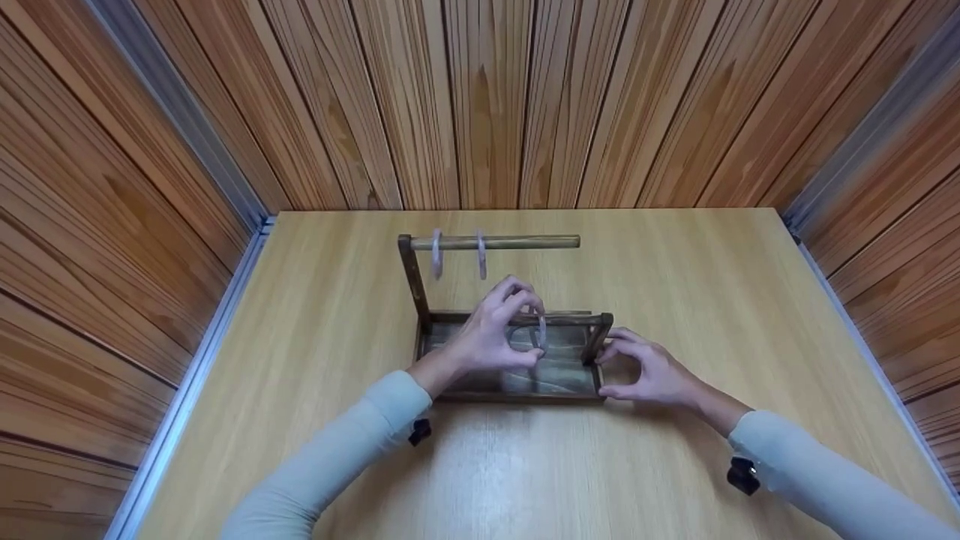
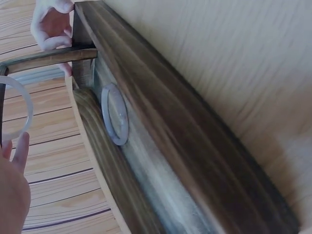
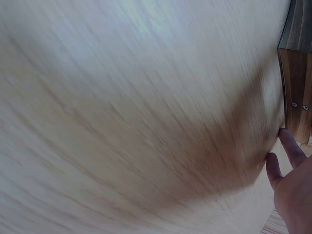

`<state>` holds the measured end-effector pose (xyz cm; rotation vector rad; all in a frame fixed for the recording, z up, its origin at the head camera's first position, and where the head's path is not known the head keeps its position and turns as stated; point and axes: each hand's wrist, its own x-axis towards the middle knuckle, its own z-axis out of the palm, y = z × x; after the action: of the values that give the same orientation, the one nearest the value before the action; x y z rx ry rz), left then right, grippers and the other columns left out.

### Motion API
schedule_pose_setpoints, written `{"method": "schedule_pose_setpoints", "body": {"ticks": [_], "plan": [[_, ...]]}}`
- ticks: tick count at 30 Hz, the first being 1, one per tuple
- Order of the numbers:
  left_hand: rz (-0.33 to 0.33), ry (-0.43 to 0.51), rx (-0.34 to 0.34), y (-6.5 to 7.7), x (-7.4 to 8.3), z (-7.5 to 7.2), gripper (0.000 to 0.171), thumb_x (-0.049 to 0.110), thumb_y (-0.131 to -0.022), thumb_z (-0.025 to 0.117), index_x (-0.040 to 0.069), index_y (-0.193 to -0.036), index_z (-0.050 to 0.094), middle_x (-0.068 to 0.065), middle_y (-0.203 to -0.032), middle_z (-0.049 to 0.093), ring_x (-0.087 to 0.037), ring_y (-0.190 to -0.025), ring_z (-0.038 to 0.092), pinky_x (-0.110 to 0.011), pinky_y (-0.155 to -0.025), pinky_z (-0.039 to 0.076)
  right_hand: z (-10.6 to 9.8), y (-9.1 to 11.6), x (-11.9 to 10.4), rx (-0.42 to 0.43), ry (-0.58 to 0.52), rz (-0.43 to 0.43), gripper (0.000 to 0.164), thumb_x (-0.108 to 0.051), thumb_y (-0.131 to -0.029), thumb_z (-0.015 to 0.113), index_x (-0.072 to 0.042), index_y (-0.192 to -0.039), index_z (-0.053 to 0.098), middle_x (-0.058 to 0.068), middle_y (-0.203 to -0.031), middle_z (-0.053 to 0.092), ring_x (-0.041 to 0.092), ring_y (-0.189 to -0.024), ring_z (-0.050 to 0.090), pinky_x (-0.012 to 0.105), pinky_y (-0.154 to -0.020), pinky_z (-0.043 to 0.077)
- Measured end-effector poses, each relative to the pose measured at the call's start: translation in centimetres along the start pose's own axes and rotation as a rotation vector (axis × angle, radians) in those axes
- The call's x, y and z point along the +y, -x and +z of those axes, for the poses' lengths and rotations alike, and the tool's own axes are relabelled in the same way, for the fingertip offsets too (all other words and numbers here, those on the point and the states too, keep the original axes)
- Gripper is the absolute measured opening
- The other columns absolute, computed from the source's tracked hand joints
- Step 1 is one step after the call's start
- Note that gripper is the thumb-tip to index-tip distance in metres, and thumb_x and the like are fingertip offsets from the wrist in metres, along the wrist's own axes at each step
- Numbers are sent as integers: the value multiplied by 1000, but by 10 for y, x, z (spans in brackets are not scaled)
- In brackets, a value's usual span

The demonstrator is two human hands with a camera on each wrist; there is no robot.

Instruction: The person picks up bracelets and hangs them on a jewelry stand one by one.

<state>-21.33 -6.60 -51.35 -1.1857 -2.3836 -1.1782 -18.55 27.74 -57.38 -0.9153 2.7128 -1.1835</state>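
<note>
A dark wooden stand (image 1: 480, 397) has a tray base and two horizontal bars at different heights. My left hand (image 1: 495, 330) pinches a pale bangle (image 1: 542, 330) between thumb and fingers at the lower bar (image 1: 574, 320). Whether the bangle goes round that bar I cannot tell. Two more pale bangles hang on the upper bar (image 1: 532, 242), one bangle (image 1: 436, 255) nearer the post and another bangle (image 1: 481, 255) to its right. In the left wrist view, a further bangle (image 2: 115, 114) lies in the tray. My right hand (image 1: 649, 371) grips the stand's right end, thumb at the front corner.
The stand sits on a light wooden table (image 1: 315, 315). Wood-plank walls (image 1: 487, 105) enclose the back and both sides, with metal rails (image 1: 217, 330) along the side edges. The stand's upright post (image 1: 414, 277) rises at the left end.
</note>
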Motion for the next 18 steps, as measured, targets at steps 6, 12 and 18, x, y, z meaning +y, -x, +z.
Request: {"method": "schedule_pose_setpoints", "body": {"ticks": [6,12,18], "plan": [[12,-20,-53,-7,6,0,57,21,-79,93,7,-128,68,-18,-136,63,-33,-128,66,-44,-112,62,0,0,-1,-3,18,10,38,-24,-81,103,-21,-111,81,15,-150,72,40,-145,66,23,-125,43],[32,-25,-72,-15,10,4,57,21,-79,93,6,-128,67,-18,-134,63,-32,-125,65,-40,-110,62,-1,0,-1,0,27,9,39,-22,-80,104,-19,-111,80,17,-152,72,42,-145,66,28,-126,45],[35,-43,-70,-24,11,5,55,22,-78,92,8,-125,68,-16,-131,63,-28,-118,65,-34,-100,61,-1,0,-2,-9,26,21,39,-25,-81,104,-20,-111,80,16,-152,71,41,-146,65,23,-125,44]]}}
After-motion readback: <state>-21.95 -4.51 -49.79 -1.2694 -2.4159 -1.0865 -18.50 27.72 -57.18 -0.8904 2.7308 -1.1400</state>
